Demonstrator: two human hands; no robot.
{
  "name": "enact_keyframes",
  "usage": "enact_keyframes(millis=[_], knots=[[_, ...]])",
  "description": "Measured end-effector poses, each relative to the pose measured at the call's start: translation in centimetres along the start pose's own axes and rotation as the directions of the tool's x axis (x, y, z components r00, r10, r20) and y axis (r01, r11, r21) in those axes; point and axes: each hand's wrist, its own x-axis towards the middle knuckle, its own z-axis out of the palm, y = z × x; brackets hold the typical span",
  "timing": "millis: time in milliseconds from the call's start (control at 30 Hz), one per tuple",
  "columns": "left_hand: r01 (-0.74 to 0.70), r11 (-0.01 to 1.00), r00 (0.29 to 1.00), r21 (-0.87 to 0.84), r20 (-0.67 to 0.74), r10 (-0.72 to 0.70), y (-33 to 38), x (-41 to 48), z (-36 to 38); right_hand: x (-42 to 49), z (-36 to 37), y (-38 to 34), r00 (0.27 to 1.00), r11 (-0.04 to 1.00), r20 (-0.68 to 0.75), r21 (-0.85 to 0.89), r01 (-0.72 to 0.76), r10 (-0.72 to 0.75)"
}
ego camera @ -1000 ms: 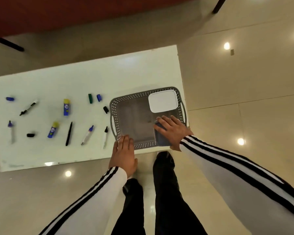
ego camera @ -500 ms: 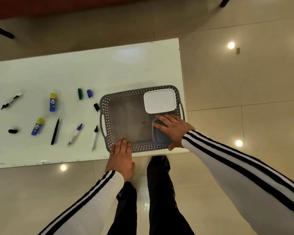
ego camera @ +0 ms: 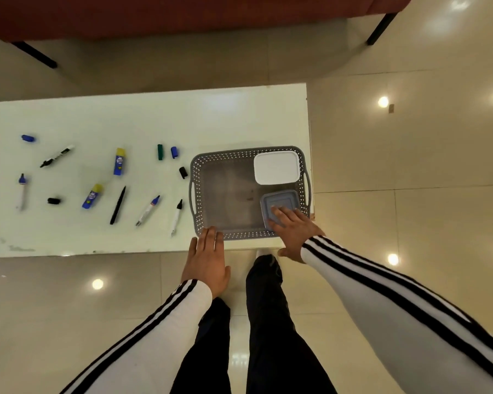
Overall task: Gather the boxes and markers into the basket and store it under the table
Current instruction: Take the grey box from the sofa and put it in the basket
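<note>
A grey perforated basket (ego camera: pixel 211 163) stands at the right end of the white table (ego camera: pixel 143 115). Inside it lie a white box (ego camera: pixel 276 167) at the far right and a blue-grey box (ego camera: pixel 279 200) at the near right. My right hand (ego camera: pixel 292 228) rests flat with its fingertips on the blue-grey box's near edge. My left hand (ego camera: pixel 207 257) lies flat at the basket's near left rim, fingers apart. Several markers, such as a black pen (ego camera: pixel 118 205) and a blue-tipped marker (ego camera: pixel 147 210), lie left of the basket with loose caps.
Two blue-and-yellow tubes (ego camera: pixel 119 161) (ego camera: pixel 92 195) and loose caps (ego camera: pixel 160 152) are scattered on the table's left half. A dark red sofa (ego camera: pixel 182 12) with black legs stands beyond the table. My legs are at the table's near edge on a glossy tiled floor.
My right hand has slid back toward me off the blue-grey box, which now shows more of its lid. The camera view shifted, and my left hand stayed at the basket's near rim.
</note>
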Motion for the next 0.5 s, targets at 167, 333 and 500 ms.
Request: enact_keyframes(millis=[167,333,500], knots=[[0.038,0.999,0.999,-0.028,-0.021,-0.038,-2.3,-6.1,-3.4,-4.9,-3.2,-9.2,0.999,0.994,-0.021,0.104,-0.041,0.044],[0.101,0.988,0.990,-0.119,-0.088,-0.111,-7.5,-12.6,-4.3,-7.1,-5.0,-19.4,0.993,0.984,-0.076,0.163,-0.078,0.091],[0.153,0.963,0.969,-0.221,-0.157,-0.190,-16.6,-18.9,-2.5,-5.6,-7.0,-30.7,0.992,0.993,-0.107,0.102,-0.058,0.069]])
